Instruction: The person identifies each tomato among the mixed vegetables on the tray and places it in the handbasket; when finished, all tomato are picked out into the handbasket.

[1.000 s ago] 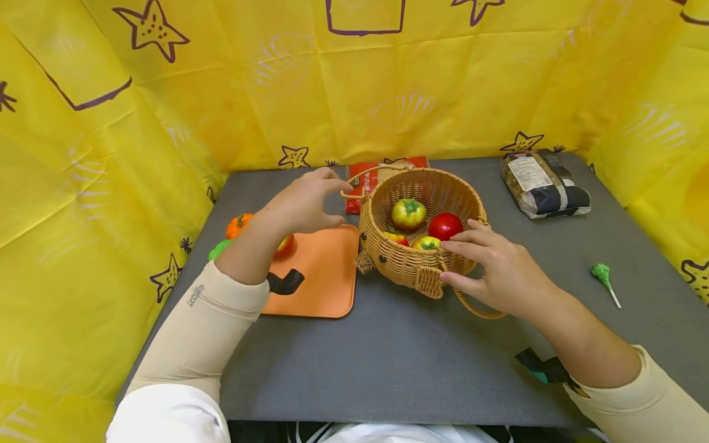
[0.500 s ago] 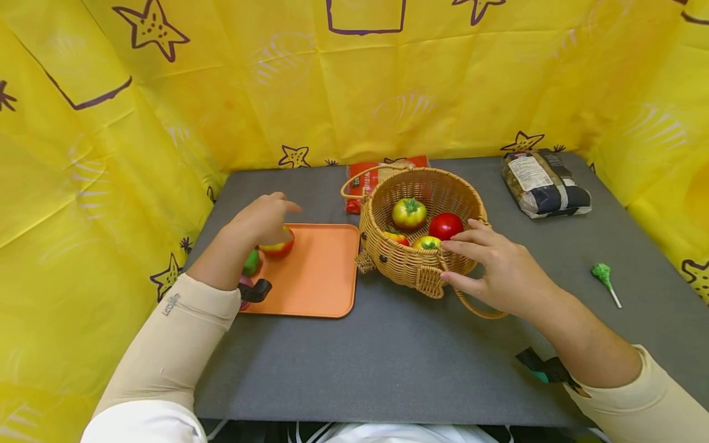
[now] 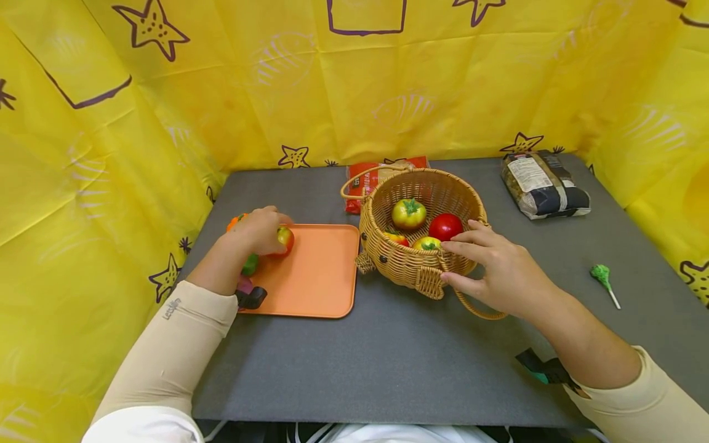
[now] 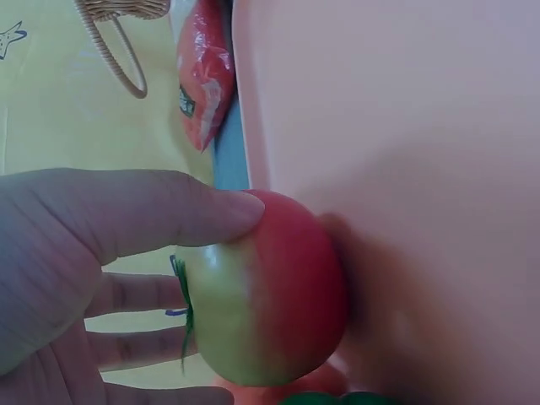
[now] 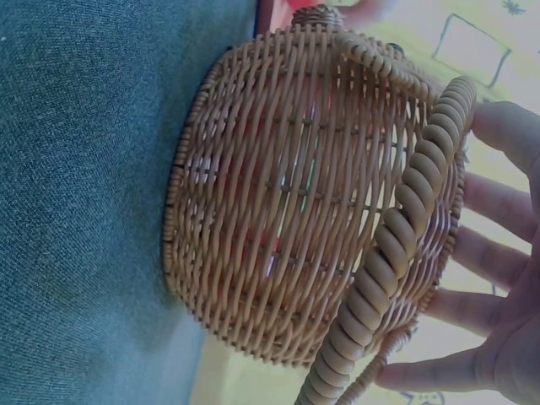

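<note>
In the head view my left hand [image 3: 256, 231] is over the left end of the orange tray [image 3: 324, 271], gripping a red and yellow tomato [image 4: 278, 295] with a green stalk. The left wrist view shows the thumb on the near side and fingers round behind. My right hand [image 3: 501, 267] touches the near right rim of a wicker basket [image 3: 401, 264], its fingers fairly straight. Inside the basket lie a yellow-green tomato [image 3: 408, 213], a red round fruit [image 3: 445, 227] and other red and yellow ones, partly hidden by the rim.
Under my left forearm, a green item [image 3: 250, 264], a purple item [image 3: 244, 284] and an orange item [image 3: 237, 220] are partly hidden. A red packet [image 3: 362, 178] lies behind the basket. To the right are a dark bag [image 3: 545, 184] and a green lollipop [image 3: 600, 275].
My left hand has moved left from beside the basket handle, then down to the tray, and now grips the tomato. My right hand has stayed at the basket rim.
</note>
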Demonstrator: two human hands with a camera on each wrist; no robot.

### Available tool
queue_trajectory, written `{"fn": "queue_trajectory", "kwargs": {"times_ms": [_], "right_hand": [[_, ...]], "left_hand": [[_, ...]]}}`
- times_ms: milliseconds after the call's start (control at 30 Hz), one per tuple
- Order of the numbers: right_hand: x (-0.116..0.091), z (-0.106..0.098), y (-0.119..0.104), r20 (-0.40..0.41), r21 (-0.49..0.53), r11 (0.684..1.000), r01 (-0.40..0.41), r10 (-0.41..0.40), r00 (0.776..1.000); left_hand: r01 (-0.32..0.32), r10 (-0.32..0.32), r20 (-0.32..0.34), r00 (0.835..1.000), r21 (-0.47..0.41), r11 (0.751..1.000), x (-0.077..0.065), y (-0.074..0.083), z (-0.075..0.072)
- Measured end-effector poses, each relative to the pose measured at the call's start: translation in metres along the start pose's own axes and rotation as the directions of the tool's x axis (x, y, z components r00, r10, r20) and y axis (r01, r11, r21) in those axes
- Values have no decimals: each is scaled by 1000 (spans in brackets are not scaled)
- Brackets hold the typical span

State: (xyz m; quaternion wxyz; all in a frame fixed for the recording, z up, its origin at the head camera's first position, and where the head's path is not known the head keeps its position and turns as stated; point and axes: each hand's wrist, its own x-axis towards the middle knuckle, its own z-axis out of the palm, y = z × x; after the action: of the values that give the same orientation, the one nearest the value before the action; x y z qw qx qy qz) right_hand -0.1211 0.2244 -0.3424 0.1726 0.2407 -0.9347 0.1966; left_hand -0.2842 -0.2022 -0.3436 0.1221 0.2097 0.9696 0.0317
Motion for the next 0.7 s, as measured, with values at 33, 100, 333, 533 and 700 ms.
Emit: {"fn": "queue_trajectory", "kwargs": {"times_ms": [33,100,333,533,700], "right_hand": [[0,0,0,0,1,1000,-1,1,1000],[0,0,0,0,1,1000,-1,1,1000],[0,0,0,-1,-1,1000,5,-5,1000],[-1,0,1,-3,-4,1000,13,-13,1000],[-1,1,1,-8,-4,1000,15,-15,1000]], "left_hand": [[1,-1,1,1000,-7,1000,0,0,1],[-5,5,5,1000,-20,1000,0,0,2],[-15,16,18,1000,-34,999,0,2,4],[-28,28,2,1000,-46,999,0,4,3],[-37,36,-15,999,-58,998,1,12,1]]}}
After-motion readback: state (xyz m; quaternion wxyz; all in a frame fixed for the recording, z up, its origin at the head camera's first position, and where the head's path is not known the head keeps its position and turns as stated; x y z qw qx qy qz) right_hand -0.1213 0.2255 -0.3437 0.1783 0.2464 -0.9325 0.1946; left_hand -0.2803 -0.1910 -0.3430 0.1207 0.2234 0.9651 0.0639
